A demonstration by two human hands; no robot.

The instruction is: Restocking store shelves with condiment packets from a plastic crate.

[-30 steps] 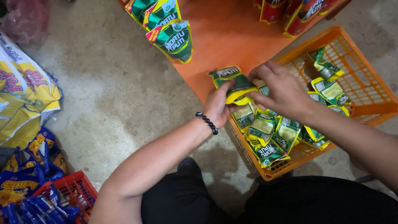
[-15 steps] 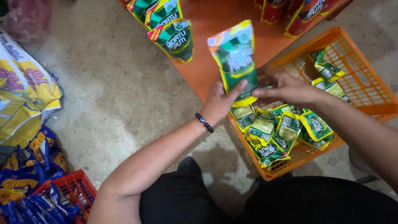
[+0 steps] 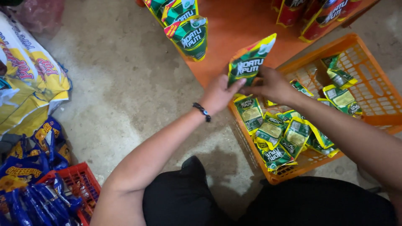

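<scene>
Both my hands hold one green and yellow pouch (image 3: pixel 250 60) upright above the near left corner of an orange plastic crate (image 3: pixel 371 53). My left hand (image 3: pixel 219 93), with a dark bead bracelet at the wrist, pinches the pouch's lower left edge. My right hand (image 3: pixel 273 85) grips its lower right side. Inside the crate lie several more green and yellow pouches (image 3: pixel 277 134), heaped toward the near left. An orange shelf board (image 3: pixel 247 25) lies just beyond the held pouch.
Green pouches (image 3: pixel 186 25) stand in a row on the orange board at top centre, red pouches (image 3: pixel 318 12) at top right. On the concrete floor at left lie yellow and white bags (image 3: pixel 29 83) and a red basket (image 3: pixel 79 184) with blue snack packs.
The pouch came up out of the crate and now stands upright in both hands. My hands have moved slightly left and up, toward the orange board.
</scene>
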